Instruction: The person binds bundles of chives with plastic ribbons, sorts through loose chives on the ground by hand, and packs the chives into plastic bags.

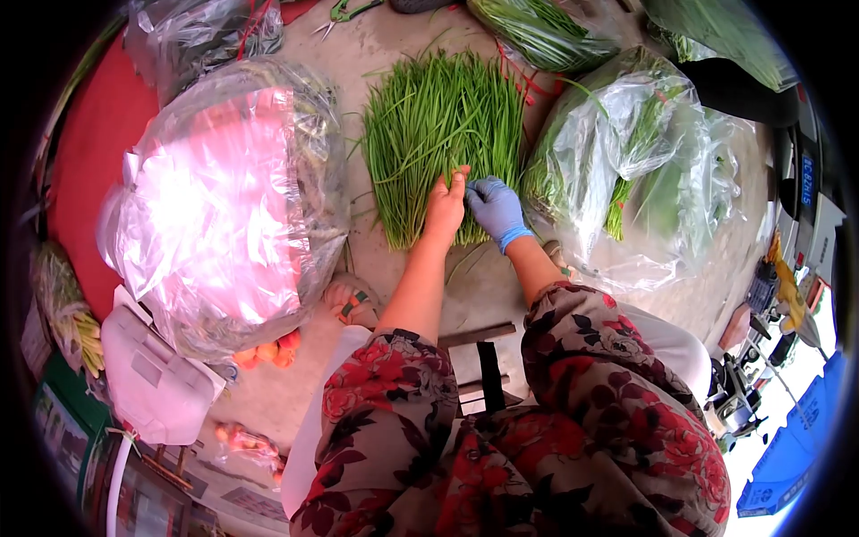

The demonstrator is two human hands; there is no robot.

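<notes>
Greens (420, 134): near edge partly covered.
Left hand (445, 206): curled on greens, pinch unclear.
Right hand (497, 211): fingertips hidden; cannot tell grip.
Bag (224, 206): left of greens, glare-veiled.

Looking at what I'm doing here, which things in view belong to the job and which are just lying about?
Likely part of the job:
- long green stalks, worked by your bare left hand and gloved right hand
- perhaps the clear bag of greens to the right

Apparently just lying about:
- green-handled cutters
- orange produce
</notes>
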